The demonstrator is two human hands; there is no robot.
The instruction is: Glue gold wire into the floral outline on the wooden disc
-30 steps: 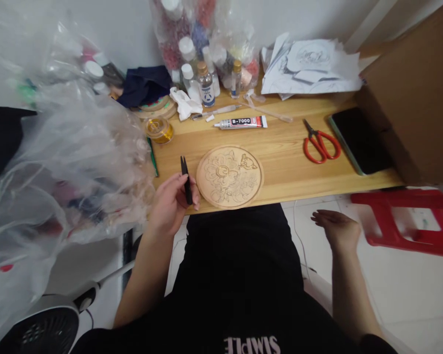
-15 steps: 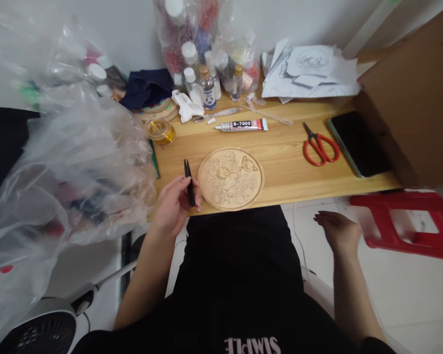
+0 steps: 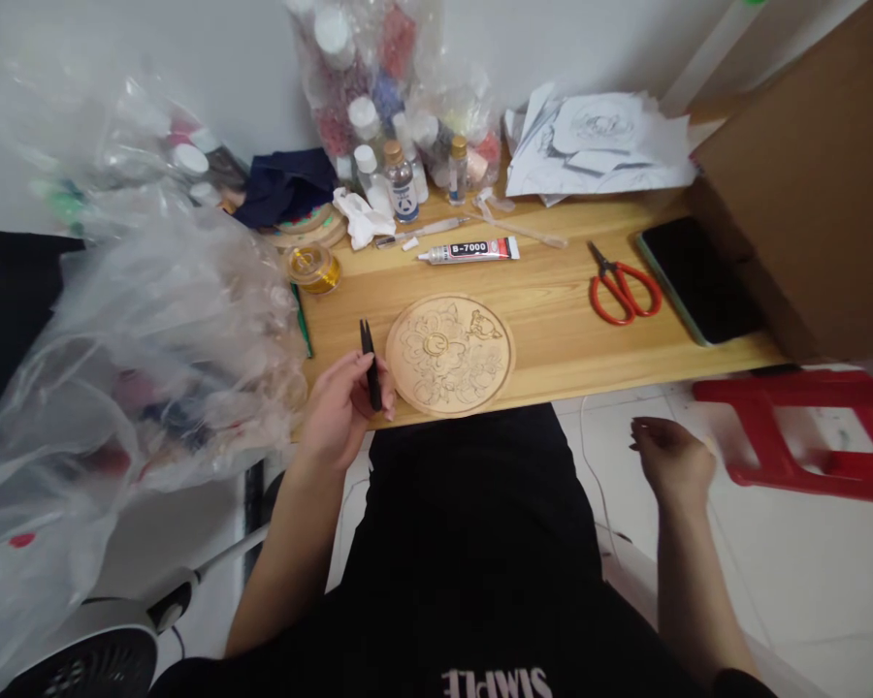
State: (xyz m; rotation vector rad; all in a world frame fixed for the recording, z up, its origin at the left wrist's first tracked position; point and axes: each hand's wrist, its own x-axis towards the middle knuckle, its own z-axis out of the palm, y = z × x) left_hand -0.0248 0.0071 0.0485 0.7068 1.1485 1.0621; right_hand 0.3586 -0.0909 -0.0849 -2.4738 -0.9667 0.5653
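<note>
My left hand is closed around a pair of black tweezers, whose tips point up and away from me. It rests at the table's front edge, just left of a round wooden board with flower outlines and a small gold-lined figure on it. My right hand is off the table to the right, above the floor, with its fingers curled in. The inside of that hand is dark, and I cannot make out whether anything is in it.
Behind the board lies a B-7000 glue tube. Red-handled scissors and a phone lie to the right, beside a cardboard box. Bottles, papers, a golden spool and plastic bags surround the work area; a red stool stands below.
My right hand has shifted slightly to the right, its fingers now more curled. My left hand still holds the tweezers in nearly the same place. The view has moved slightly.
</note>
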